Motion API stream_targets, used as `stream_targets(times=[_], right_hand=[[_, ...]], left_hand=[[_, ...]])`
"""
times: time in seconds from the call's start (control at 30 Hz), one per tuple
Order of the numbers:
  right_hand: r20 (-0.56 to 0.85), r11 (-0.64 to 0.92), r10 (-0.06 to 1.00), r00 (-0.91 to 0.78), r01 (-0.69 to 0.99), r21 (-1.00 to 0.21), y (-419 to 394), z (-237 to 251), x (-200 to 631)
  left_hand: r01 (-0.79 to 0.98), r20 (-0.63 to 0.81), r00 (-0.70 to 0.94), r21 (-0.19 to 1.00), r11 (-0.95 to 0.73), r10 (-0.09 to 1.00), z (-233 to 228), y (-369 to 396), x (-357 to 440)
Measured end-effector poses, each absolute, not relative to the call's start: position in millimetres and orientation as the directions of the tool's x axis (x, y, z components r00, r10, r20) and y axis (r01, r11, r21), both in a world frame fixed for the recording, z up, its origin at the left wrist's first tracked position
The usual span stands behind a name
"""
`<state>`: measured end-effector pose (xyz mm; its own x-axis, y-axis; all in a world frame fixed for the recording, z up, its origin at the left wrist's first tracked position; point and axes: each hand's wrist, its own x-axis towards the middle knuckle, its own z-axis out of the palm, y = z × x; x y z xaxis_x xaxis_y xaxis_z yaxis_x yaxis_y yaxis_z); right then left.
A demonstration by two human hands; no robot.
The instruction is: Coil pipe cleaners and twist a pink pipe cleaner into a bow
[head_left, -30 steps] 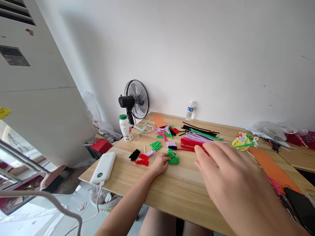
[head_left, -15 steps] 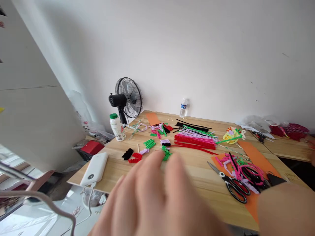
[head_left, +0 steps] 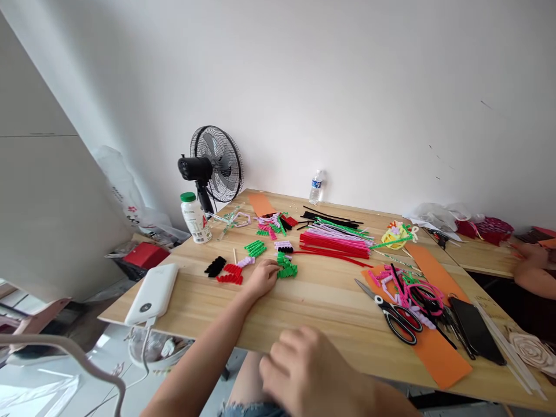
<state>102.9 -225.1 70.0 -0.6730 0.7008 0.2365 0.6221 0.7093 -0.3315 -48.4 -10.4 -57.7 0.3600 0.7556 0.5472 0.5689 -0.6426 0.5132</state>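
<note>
My left hand (head_left: 263,279) rests on the wooden table (head_left: 313,295), its fingers closed at the left edge of a crimped green pipe cleaner (head_left: 287,266). Whether the fingertips pinch it firmly is hard to see. Nearer to me, over the table's front edge, my right hand (head_left: 299,365) is curled and a little blurred, with nothing visible in it. Around my left hand lie more zigzag pipe cleaners: red (head_left: 230,274), black (head_left: 215,266), lilac (head_left: 246,261), another green one (head_left: 255,248), and a lilac and black pair (head_left: 284,247).
Straight pipe cleaners (head_left: 334,242) lie in a bundle behind. At right are scissors (head_left: 393,315), orange sheets (head_left: 441,356) and a black phone (head_left: 478,330). A white power bank (head_left: 152,294), a bottle (head_left: 195,219) and a fan (head_left: 217,164) stand left. Another person's arm (head_left: 534,269) shows at far right.
A hand that filled the lower middle, close to the camera, has drawn back. Now my left hand is on the table at the green pipe cleaner, with my right hand low in front.
</note>
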Motion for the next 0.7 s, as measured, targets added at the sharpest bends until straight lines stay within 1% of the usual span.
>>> stream_targets(times=[0.03,0.07,0.13,0.17,0.23,0.3,0.37,0.43,0.53,0.7], right_hand=[[0.218,0.732,0.680,-0.700,0.631,-0.258,-201.9,63.5,107.2],[0.204,0.719,0.695,-0.689,0.669,-0.190,-180.9,54.6,112.7],[0.174,0.596,0.799,-0.576,0.796,-0.104,-148.5,32.3,124.9],[0.137,0.555,0.829,-0.543,0.827,-0.083,-137.6,20.7,130.5],[0.110,0.509,0.860,-0.498,0.854,-0.113,-124.9,0.6,138.9],[0.151,0.490,0.871,-0.468,0.852,-0.183,-120.4,-12.9,142.9],[0.198,0.483,0.874,-0.444,0.843,-0.239,-119.7,-20.0,143.6],[0.218,0.474,0.877,-0.428,0.842,-0.258,-120.3,-22.9,142.8],[0.224,0.463,0.883,-0.413,0.847,-0.262,-121.3,-24.3,142.0],[0.228,0.458,0.886,-0.403,0.837,-0.299,-122.0,-25.9,143.6]], left_hand=[[0.565,0.552,0.354,0.517,-0.643,0.755,-57.4,-10.6,-48.1],[0.564,0.554,0.346,0.522,-0.640,0.757,-57.1,-10.8,-47.9],[0.563,0.557,0.332,0.531,-0.634,0.761,-55.9,-11.8,-47.5],[0.560,0.561,0.328,0.532,-0.635,0.760,-54.8,-12.9,-47.2],[0.547,0.569,0.361,0.513,-0.662,0.739,-52.1,-16.4,-45.6],[0.528,0.558,0.445,0.468,-0.708,0.700,-49.7,-20.7,-41.8],[0.515,0.510,0.543,0.424,-0.744,0.667,-49.2,-23.9,-36.2],[0.527,0.456,0.584,0.415,-0.741,0.671,-51.1,-24.2,-30.8],[0.570,0.427,0.549,0.438,-0.695,0.719,-56.3,-19.8,-27.7],[0.568,0.475,0.480,0.473,-0.674,0.738,-60.1,-13.2,-33.9]])
